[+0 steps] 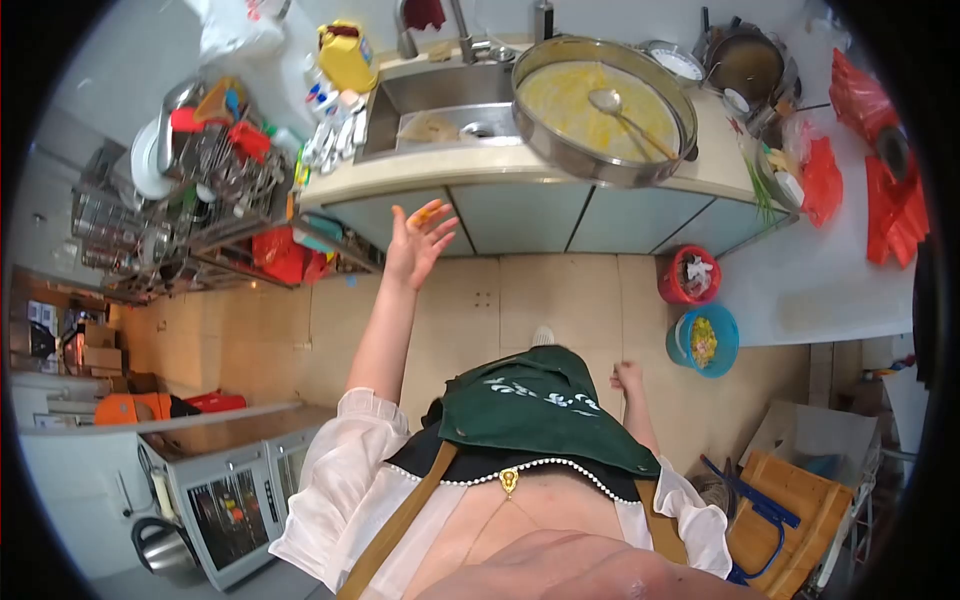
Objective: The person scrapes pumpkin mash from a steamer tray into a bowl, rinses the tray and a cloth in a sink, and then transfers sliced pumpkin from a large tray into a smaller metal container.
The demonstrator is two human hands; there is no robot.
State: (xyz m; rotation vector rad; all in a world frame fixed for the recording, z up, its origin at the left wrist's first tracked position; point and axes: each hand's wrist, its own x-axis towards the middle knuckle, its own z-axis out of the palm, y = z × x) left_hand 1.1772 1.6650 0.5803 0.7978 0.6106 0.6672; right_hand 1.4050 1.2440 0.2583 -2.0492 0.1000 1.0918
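My left hand [420, 245] is raised in front of the cabinet doors, palm up and fingers spread. Orange smears mark its fingers, and it holds nothing. Low beside the green apron [530, 410], my right hand [627, 377] hangs with its fingers curled in, and no object shows in it. A large round metal pan [590, 170] stands on the counter, partly over the sink's right edge. Pale yellow, bitty liquid fills it, and a metal ladle [606, 100] with a wooden handle lies in it. The steel sink [440, 85] is left of the pan.
A dish rack [220, 215] crowded with utensils stands left. A yellow jug [346, 58] is behind the sink. On the floor at right are a red bucket [672, 285] and a blue bucket [732, 345] with scraps. A wooden folding chair [790, 510] is lower right.
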